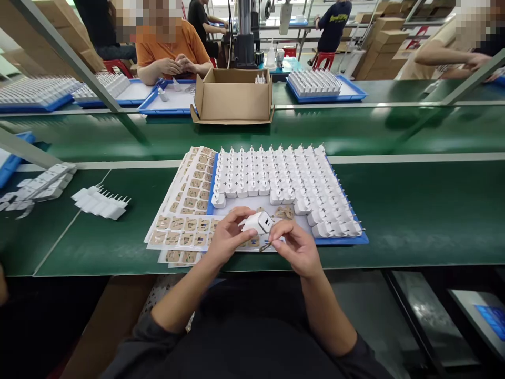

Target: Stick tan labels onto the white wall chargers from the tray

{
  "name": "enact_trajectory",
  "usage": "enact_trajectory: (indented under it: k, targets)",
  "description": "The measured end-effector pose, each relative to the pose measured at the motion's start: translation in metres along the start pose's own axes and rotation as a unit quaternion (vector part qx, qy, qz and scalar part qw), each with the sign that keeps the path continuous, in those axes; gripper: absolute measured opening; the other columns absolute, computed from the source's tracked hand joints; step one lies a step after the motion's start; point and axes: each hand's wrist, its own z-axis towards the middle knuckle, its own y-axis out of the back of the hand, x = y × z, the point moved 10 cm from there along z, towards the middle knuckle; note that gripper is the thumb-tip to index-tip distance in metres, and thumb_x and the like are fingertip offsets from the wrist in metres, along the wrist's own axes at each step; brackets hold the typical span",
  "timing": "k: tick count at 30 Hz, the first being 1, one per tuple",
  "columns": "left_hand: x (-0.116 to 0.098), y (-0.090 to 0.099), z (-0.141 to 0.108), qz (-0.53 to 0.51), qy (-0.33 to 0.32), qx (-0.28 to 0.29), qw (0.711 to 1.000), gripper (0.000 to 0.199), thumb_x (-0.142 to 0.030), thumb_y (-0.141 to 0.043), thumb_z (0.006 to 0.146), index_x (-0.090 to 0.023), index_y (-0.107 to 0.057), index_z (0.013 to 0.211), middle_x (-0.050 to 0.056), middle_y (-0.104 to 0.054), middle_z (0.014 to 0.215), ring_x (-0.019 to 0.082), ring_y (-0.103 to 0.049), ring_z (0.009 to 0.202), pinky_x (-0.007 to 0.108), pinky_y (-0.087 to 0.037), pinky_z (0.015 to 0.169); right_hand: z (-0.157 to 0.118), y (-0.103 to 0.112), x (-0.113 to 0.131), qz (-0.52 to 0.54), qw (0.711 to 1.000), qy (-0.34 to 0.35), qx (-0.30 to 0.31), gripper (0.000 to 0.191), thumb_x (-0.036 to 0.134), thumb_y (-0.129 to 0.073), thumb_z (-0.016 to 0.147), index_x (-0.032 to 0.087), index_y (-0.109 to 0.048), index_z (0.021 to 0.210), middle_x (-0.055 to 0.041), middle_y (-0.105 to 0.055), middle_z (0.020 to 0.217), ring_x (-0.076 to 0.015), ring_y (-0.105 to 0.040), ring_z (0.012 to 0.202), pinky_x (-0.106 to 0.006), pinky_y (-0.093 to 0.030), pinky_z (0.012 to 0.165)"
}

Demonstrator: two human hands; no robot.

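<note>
Left hand (229, 237): closed around the sides of a white plug adapter (261, 223), fingers above, thumb below. Adapter held up over the near edge of the tray, tilted, its end face with the dark port slots turned toward the right hand. Right hand (300, 250): thumb and index pinching a small thin tan piece (265, 246), just below that end face; other fingers curled. Whether piece and adapter touch, cannot tell.

Beneath and beyond the hands: blue-rimmed tray (345, 241) with rows of white adapters (272, 171), prongs up, filling the far part and right side. Bare pale patch at near left of tray, tan piece or pieces (284, 212) lying there, partly hidden.

Left of tray, some reaching under the hands: overlapping white sheets (187, 223) bearing tan pieces in rows.

Farther left on the green work surface (414, 210): a cluster of white adapters (101, 202) on their sides, prongs pointing right; another white heap (43, 185) beyond, at the left.

Across the green belt (335, 131): open carton (232, 102), white adapters inside; more blue trays either side; person in orange shirt (173, 52), hands together over one
</note>
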Motion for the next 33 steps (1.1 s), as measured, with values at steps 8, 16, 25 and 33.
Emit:
enact_trajectory:
  k: [8,16,25,33]
  targets:
    - [-0.002,-0.012,-0.020,0.074,-0.033,0.075,0.994,0.053,-0.047,-0.058,0.098,-0.027,-0.055,0.146,0.013,-0.060,0.144,0.031,-0.053,0.135,0.045,-0.042,0.114,0.002,-0.033,-0.009,0.129,0.990,-0.045,0.044,0.008,0.027,-0.071,0.090,0.023,-0.066,0.086,-0.0005,-0.061,0.076,-0.0142,-0.056,0.069,-0.029,-0.047,0.065]
    - [-0.013,0.002,-0.022,0.177,-0.122,0.018,0.977,0.070,-0.052,-0.081,0.080,-0.026,-0.059,0.141,0.009,-0.069,0.112,0.023,-0.068,0.102,0.037,-0.055,0.092,-0.002,-0.032,-0.031,0.175,0.978,-0.114,0.009,0.029,0.044,-0.079,0.082,0.022,-0.061,0.077,0.0017,-0.057,0.067,-0.0134,-0.052,0.058,-0.028,-0.045,0.055]
    - [-0.046,-0.008,-0.034,0.260,-0.213,0.028,0.941,0.045,-0.027,-0.079,0.086,-0.024,-0.062,0.127,0.012,-0.075,0.123,0.024,-0.071,0.115,0.041,-0.057,0.100,0.000,-0.003,-0.014,-0.018,0.987,-0.062,-0.144,0.009,0.033,-0.074,0.089,0.025,-0.070,0.088,-0.0015,-0.067,0.085,-0.0172,-0.063,0.082,-0.032,-0.052,0.079]
    - [-0.050,-0.008,-0.034,0.270,-0.217,0.023,0.938,0.044,-0.026,-0.079,0.086,-0.023,-0.062,0.127,0.011,-0.075,0.122,0.024,-0.071,0.115,0.040,-0.057,0.100,0.001,-0.011,-0.012,-0.033,0.988,-0.059,-0.137,0.007,0.031,-0.073,0.090,0.024,-0.070,0.089,-0.0014,-0.068,0.085,-0.0165,-0.064,0.083,-0.030,-0.053,0.078]
